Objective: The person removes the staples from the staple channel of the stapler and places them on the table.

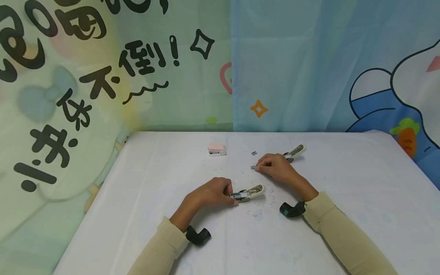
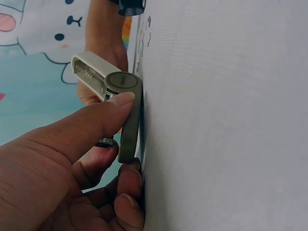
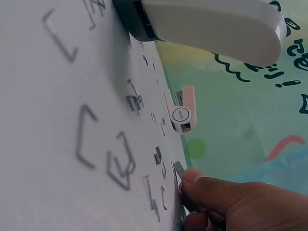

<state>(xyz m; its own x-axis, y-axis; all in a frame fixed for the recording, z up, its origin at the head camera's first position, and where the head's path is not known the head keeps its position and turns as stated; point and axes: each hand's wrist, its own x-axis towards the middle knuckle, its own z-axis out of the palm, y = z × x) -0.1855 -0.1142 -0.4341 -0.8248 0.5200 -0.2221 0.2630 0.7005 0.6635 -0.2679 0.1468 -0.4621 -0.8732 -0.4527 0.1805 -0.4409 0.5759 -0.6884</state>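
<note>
My left hand [image 1: 214, 192] grips a small white-and-grey stapler [image 1: 248, 193] with its top swung open. In the left wrist view the thumb [image 2: 103, 118] presses on the side of this stapler [image 2: 129, 115], and fingers curl beneath its base. Farther back, my right hand [image 1: 276, 168] pinches a short grey strip of staples [image 1: 253, 167] at the tabletop; the right wrist view shows thumb and finger on the strip [image 3: 178, 169]. Behind the right hand lies a second opened stapler [image 1: 295, 152], partly hidden by it. Another short staple strip [image 1: 254, 153] lies just beyond the right fingers.
A small pink-and-white stapler [image 1: 217, 149] stands toward the back of the white-covered table [image 1: 154, 160]. Many loose staples [image 1: 271, 198] are scattered between and around the hands. A printed curtain [image 1: 292, 76] hangs behind the table's back edge.
</note>
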